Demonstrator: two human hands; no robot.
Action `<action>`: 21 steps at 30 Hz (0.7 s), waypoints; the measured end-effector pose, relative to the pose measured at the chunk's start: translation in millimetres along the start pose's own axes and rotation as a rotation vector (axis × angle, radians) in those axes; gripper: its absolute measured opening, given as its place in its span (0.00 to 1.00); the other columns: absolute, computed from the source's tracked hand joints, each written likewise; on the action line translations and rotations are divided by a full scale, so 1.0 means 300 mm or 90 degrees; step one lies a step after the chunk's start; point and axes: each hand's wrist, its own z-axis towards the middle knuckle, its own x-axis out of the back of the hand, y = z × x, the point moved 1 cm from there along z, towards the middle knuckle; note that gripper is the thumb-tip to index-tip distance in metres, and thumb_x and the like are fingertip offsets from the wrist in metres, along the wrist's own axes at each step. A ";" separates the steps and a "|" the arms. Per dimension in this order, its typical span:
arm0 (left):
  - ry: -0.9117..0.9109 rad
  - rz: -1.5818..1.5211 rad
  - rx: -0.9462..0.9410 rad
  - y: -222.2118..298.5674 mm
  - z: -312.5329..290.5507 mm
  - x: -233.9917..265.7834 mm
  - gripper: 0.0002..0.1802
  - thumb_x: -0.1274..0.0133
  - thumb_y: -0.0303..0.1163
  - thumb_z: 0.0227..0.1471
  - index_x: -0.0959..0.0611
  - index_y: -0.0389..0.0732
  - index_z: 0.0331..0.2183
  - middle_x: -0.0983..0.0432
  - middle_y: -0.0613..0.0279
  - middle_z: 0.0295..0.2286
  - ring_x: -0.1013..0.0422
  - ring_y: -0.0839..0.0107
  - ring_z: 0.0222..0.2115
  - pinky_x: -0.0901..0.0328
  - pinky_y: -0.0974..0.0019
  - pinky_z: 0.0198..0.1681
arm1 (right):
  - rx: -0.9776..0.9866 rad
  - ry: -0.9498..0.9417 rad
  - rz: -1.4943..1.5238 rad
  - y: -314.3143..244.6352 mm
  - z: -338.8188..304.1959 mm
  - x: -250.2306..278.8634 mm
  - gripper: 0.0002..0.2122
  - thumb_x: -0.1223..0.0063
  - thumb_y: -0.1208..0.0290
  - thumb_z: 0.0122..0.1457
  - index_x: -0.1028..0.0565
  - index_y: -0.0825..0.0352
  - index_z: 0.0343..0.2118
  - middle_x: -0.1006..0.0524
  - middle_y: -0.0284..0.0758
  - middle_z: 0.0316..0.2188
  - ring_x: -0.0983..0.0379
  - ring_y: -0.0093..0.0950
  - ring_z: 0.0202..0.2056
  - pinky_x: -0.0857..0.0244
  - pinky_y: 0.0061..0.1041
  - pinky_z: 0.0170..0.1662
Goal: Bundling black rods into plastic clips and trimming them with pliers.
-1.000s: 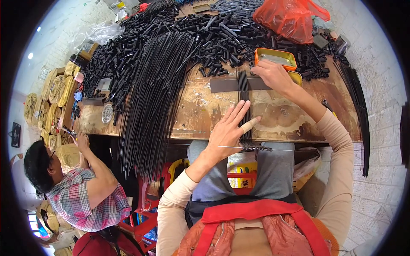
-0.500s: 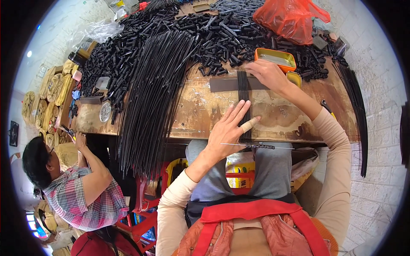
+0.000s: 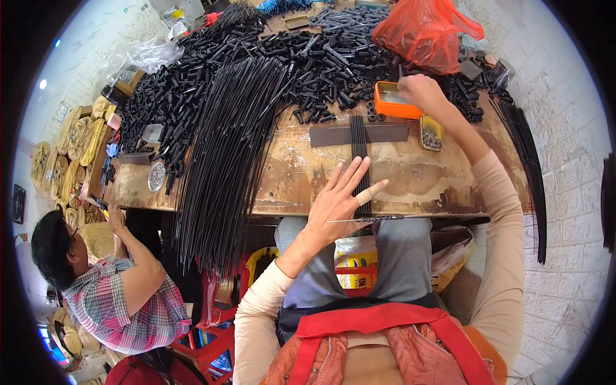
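My left hand (image 3: 338, 197) lies with fingers stretched out over a row of thin black rods (image 3: 359, 138), pressing them against the table. A bandage-like wrap (image 3: 369, 193) covers part of its thumb. The rods cross a flat dark bar (image 3: 388, 133). A thin metal rod with dark beads or coils (image 3: 385, 218) lies across the table's front edge, beside the left hand. My right hand (image 3: 423, 95) is raised at the right of an orange tin (image 3: 399, 110), by the black pile. Its fingers are curled and slightly blurred; what they hold cannot be made out.
A heap of black tubular parts (image 3: 327, 58) spreads over the far table. A long black rod bundle (image 3: 231, 160) overhangs the front edge at left. A small tin of metal bits (image 3: 430, 135), a red plastic bag (image 3: 423, 35) and more rods (image 3: 534, 167) are rightward. Another person (image 3: 122, 282) sits at left.
My right hand has left the far ends of the rods and moved right, beside the orange tin. My left hand stays on the rods. The whole view has shifted slightly.
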 end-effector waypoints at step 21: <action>0.052 0.075 -0.012 0.011 -0.058 -0.051 0.40 0.42 0.23 0.33 0.26 0.51 0.54 0.47 0.47 0.61 0.48 0.52 0.62 0.52 0.53 0.65 | 0.198 0.075 0.119 -0.257 -0.137 -0.032 0.07 0.47 0.77 0.51 0.25 0.67 0.34 0.27 0.41 0.26 0.27 0.43 0.32 0.34 0.37 0.34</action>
